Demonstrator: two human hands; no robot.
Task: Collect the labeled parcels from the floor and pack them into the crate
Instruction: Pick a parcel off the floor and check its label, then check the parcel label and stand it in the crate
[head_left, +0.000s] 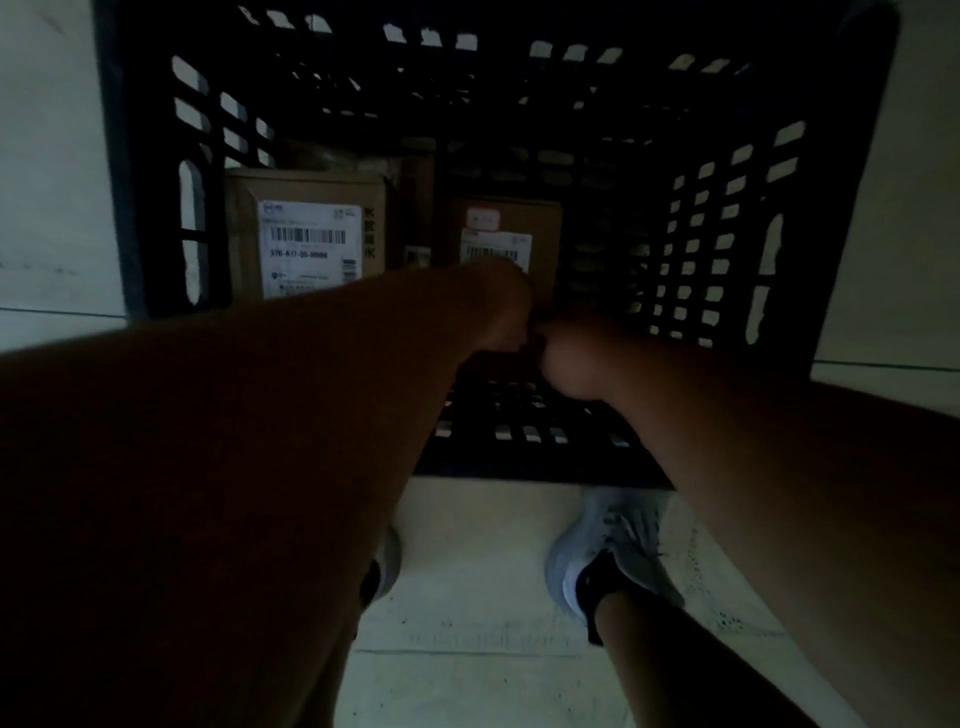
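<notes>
A black lattice crate (737, 98) stands on the pale floor right in front of me. Inside it, a brown cardboard parcel (306, 234) with a white barcode label stands at the left. A smaller labeled parcel (506, 228) stands in the middle, with a narrow box (418, 208) between the two. Both my arms reach down into the crate. My left hand (498, 306) is just in front of the middle parcel and covers its lower edge. My right hand (569, 358) touches the left one from the right. The fingers of both hands point down out of sight in the dim light.
The right half of the crate's inside shows only dark lattice. Pale floor tiles (467, 649) surround the crate. My grey shoes (613, 545) stand on them close to its near wall.
</notes>
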